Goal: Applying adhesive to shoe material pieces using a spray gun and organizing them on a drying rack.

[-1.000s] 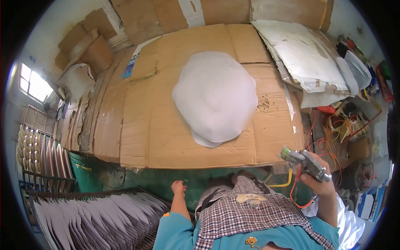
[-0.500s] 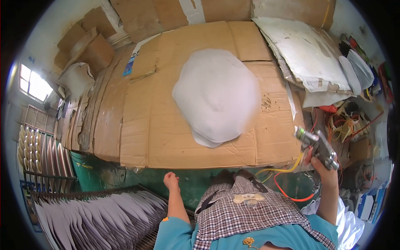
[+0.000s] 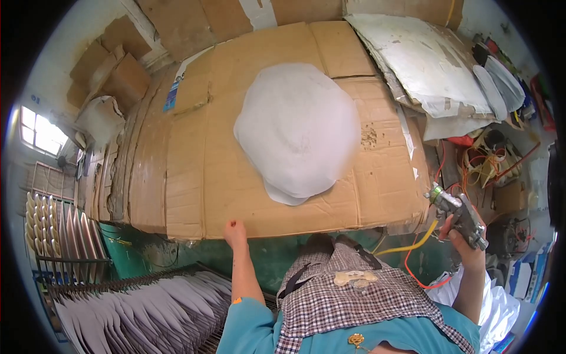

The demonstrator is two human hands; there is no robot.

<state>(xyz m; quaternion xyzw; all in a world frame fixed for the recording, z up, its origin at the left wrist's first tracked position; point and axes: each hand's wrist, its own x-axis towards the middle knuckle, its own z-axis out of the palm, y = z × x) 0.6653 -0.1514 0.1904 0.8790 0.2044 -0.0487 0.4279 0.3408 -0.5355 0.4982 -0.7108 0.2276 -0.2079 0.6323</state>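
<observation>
Two hands: right hand (image 3: 466,245) fingers half hidden behind spray gun (image 3: 458,213).

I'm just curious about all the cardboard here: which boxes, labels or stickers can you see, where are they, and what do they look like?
Flattened cardboard sheets: cover the worktable, plain brown, creased.
Label strip: on the cardboard's far left part, narrow, blue and white.
Cardboard boxes: stacked at the far left by the wall, brown, plain.
Small boxes: on the floor at the right, blue and white, partly hidden.
No screens show.
</observation>
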